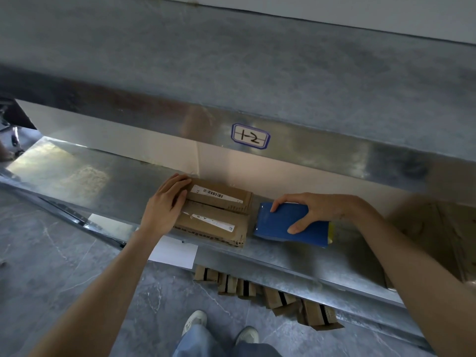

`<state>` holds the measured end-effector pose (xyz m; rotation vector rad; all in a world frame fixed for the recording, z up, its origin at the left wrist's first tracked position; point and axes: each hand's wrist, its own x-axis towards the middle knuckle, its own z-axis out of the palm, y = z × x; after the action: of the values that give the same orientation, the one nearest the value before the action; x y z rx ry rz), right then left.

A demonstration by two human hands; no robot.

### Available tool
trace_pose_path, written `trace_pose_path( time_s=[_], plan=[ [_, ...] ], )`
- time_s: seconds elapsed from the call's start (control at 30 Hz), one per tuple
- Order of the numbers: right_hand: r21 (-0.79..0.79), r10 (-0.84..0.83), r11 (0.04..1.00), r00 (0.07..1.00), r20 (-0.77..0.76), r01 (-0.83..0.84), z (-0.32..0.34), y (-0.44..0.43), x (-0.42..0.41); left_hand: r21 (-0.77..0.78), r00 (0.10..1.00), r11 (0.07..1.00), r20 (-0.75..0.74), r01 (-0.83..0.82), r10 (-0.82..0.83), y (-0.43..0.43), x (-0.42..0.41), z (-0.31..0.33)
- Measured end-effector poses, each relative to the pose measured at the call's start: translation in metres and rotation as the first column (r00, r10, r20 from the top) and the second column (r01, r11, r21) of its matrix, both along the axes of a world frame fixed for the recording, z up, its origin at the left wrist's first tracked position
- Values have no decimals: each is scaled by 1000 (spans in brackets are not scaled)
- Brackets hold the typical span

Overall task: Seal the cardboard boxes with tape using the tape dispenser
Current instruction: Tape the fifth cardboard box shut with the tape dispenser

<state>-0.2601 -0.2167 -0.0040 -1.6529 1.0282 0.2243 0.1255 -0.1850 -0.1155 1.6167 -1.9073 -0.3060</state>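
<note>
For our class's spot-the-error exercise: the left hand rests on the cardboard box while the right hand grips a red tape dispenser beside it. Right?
No. The head view shows the tape dispenser is blue, not red. The left hand does rest on the cardboard box, and the right hand grips the tape dispenser beside it.

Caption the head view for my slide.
Left hand rests on a labelled cardboard box on the metal shelf while the right hand grips the blue tape dispenser beside it.
</note>
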Motion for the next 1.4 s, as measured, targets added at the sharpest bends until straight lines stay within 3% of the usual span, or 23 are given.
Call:
trace_pose_path(
  time_s=[0.47, 0.87, 1.0, 1.13, 1.23, 1.4],
  plan=[
    [-60, 20, 998, 995, -97, -26, 1, -12, 41, 65, 1000, 998, -23, -18, 19, 0, -3, 1],
    [-183, -23, 983, 955, -297, -34, 1, 3, 69, 86, 999, 996, -18, 29, -28, -2, -2, 4],
    [-276, -133, 960, 936, -325, 41, -12, 18, 71, 107, 999, 994, -23, 30, -28, 0, -3, 6],
    [-467, -365, 847, 917, -163, 254, -24, 39, 58, 128, 999, 992, -29, 16, -13, 2, -6, 12],
    [-462, -424, 820, 901, -94, 337, -41, 53, 60, 144, 999, 990, -37, 12, -7, 4, -5, 17],
    [-516, -514, 761, 850, -113, 392, -65, 64, 71, 147, 999, 989, -46, 4, 3, 6, 1, 18]
  ],
)
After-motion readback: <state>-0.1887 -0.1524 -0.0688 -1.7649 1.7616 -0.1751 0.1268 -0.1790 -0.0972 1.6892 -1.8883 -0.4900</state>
